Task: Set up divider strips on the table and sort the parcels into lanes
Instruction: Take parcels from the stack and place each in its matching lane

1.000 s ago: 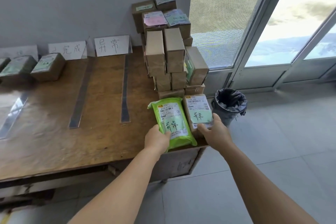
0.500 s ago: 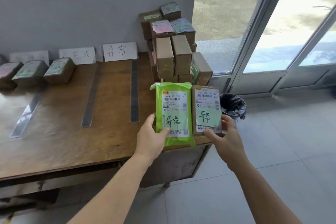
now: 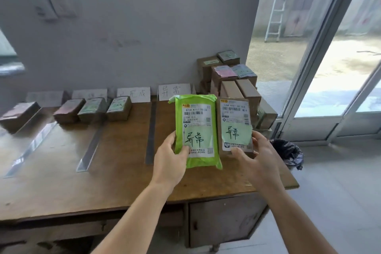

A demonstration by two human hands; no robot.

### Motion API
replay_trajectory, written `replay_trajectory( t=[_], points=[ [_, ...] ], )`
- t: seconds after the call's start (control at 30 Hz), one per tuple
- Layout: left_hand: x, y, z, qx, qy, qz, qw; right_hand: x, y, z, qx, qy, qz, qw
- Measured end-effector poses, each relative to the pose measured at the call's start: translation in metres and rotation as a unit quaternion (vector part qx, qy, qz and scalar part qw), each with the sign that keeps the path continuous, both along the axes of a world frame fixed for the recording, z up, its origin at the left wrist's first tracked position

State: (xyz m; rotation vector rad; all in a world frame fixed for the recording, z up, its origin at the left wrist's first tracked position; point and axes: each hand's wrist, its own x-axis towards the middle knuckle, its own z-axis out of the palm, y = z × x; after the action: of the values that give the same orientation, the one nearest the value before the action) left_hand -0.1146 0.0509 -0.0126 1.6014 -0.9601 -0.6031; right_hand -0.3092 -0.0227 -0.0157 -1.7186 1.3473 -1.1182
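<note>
Up close, two labelled parcels are held side by side above the brown wooden table (image 3: 123, 183).

Nearest, the left hand (image 3: 168, 164) pinches the lower left edge of a bright green plastic mailer bag (image 3: 196, 130), thumb on its label; the right hand (image 3: 256, 160) grips the bottom of a brown cardboard box with a green sticky note (image 3: 235, 126). Behind lie grey metal divider strips (image 3: 151, 132), then small brown boxes (image 3: 97, 109) in the lanes, white paper signs (image 3: 174, 91) whose writing is partly blurred, and a stack of cardboard parcels (image 3: 235, 80).
</note>
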Motion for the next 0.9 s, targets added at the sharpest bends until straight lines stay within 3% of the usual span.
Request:
replay_trajectory(
  t=[0.37, 0.63, 0.9],
  points=[
    [0.084, 0.002, 0.030, 0.033, -0.062, 0.056, 0.996, 0.087, -0.003, 0.025, 0.006, 0.041, -0.002, 0.999],
    [0.122, -0.056, 0.037, 0.057, -0.054, -0.007, 0.997, 0.133, -0.071, 0.029, 0.034, 0.081, 0.033, 0.996],
    [0.158, -0.145, 0.042, 0.171, -0.121, -0.015, 0.978, 0.179, -0.174, 0.029, 0.063, 0.227, 0.099, 0.967]
  ],
)
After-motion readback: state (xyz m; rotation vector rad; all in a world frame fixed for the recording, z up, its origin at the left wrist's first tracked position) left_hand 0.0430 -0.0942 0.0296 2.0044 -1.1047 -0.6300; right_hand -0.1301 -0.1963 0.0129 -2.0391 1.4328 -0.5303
